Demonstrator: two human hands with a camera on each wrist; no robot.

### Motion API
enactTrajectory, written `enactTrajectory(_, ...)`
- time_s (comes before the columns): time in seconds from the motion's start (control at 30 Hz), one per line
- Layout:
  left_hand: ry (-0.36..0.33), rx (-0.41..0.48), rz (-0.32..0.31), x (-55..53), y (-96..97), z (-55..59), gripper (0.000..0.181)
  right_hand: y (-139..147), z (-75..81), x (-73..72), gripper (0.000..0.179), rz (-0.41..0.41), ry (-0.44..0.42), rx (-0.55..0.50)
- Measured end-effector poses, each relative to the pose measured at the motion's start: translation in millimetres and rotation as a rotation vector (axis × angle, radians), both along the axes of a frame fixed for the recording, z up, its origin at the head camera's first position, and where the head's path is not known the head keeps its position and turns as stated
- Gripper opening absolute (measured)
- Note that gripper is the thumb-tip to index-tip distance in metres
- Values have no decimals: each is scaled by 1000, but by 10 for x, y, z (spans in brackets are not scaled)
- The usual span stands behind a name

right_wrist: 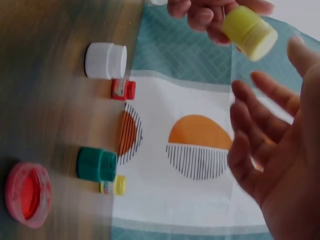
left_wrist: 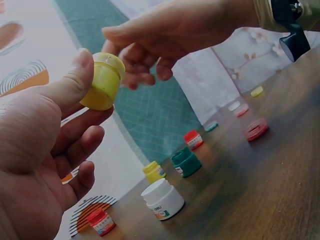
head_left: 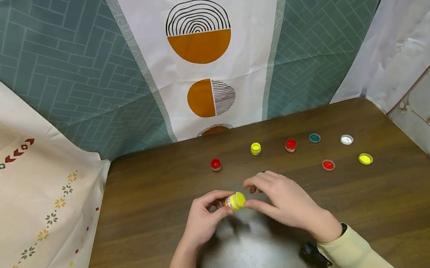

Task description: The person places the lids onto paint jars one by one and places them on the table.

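Note:
My left hand (head_left: 205, 217) pinches a small yellow paint jar (head_left: 236, 201) between thumb and fingers, up off the table. The jar is tilted, its neck end turned toward my right hand (head_left: 284, 198). That hand is held beside the jar with loosely bent fingers and nothing in its grasp; in the right wrist view a gap shows between its thumb and the jar (right_wrist: 250, 34). Beyond the hands stand a white jar (left_wrist: 162, 200) and a green jar (left_wrist: 186, 162), mostly hidden behind my right hand in the head view.
At the back of the wooden table (head_left: 158, 199) stand a red jar (head_left: 216, 165), a yellow jar (head_left: 256, 148) and another red jar (head_left: 290, 146). To the right lie a teal lid (head_left: 314, 138), a white lid (head_left: 347, 139), a red lid (head_left: 328, 165) and a yellow lid (head_left: 365, 158).

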State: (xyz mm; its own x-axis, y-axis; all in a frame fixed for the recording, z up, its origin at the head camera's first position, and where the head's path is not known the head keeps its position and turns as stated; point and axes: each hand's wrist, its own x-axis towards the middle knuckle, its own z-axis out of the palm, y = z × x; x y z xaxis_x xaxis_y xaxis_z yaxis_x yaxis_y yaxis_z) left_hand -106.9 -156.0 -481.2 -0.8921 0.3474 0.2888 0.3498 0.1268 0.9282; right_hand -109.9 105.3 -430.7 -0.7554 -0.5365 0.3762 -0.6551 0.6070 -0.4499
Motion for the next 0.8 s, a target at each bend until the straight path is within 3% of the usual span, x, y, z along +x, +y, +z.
enactTrajectory(0.13,18,9,-1,-11,-23,-1,42,32,-3,-23,57,115,45,7)
enactTrajectory(0.3,11,3,5,-19,-24,14,52,27,-19,-39,58,175,117,17)
enactTrajectory(0.57,-4,6,-22,-24,-7,4,42,-3,-36,-44,48,165,177,9)
enactTrajectory(0.8,-23,-5,-18,-7,11,8,30,-43,-58,-16,37,97,136,30)
